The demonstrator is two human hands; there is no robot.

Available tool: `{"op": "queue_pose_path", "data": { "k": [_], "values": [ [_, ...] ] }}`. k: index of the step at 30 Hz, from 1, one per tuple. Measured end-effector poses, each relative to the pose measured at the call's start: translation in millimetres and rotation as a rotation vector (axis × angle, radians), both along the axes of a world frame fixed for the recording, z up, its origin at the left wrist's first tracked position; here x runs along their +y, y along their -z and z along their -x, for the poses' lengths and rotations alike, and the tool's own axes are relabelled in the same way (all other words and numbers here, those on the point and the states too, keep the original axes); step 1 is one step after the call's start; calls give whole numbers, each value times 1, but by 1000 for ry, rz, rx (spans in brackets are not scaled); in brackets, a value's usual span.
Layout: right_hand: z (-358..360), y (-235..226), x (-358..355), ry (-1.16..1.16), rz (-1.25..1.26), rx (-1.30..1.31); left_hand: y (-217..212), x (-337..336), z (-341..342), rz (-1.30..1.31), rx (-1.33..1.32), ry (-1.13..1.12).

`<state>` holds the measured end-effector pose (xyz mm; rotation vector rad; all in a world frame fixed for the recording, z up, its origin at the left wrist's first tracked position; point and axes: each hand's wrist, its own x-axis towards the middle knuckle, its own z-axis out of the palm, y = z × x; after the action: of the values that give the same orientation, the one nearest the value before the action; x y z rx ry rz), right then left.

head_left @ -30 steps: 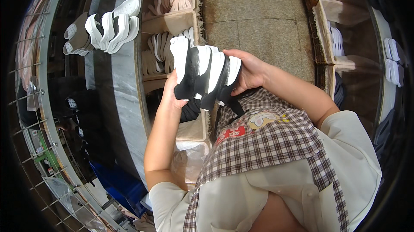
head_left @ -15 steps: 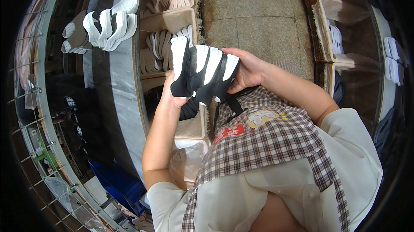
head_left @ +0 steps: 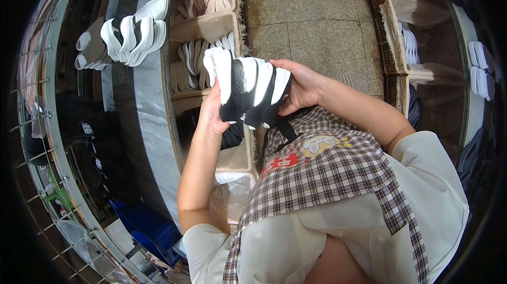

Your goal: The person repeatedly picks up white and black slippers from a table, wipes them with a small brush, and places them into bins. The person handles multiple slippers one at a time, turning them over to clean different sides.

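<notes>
Wearing a checked apron (head_left: 338,178), a person is holding a stack of black-and-white sandals (head_left: 248,91) at chest height, the left hand (head_left: 214,112) clasping its near end and the right hand (head_left: 298,86) closed around its far end. The bundle appears gathered and squared; placing it looks like it calls for a steady two-handed carry. Beyond, cardboard boxes (head_left: 208,30) of soles are lining the grey bench (head_left: 150,110), where white soles (head_left: 132,36) are fanned.

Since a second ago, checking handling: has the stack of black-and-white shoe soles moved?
Yes. The stack of black-and-white shoe soles shifted slightly left, toward the cardboard bins.
</notes>
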<state>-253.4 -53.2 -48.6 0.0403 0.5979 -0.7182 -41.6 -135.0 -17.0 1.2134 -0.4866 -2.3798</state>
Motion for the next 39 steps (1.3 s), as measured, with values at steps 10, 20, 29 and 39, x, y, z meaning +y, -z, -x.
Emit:
{"op": "queue_pose_path", "data": {
  "k": [10, 20, 29, 39],
  "values": [
    [-9, -28, 3, 180, 309, 344, -17, 14, 7, 393, -79, -204],
    [15, -60, -10, 135, 343, 233, -59, -12, 25, 414, -92, -96],
    [22, -44, -9, 107, 47, -31, -55, -32, 24, 114, -196, 319],
    [25, -28, -4, 137, 0, -79, -30, -39, 25, 41, -233, 336]
  ]
}}
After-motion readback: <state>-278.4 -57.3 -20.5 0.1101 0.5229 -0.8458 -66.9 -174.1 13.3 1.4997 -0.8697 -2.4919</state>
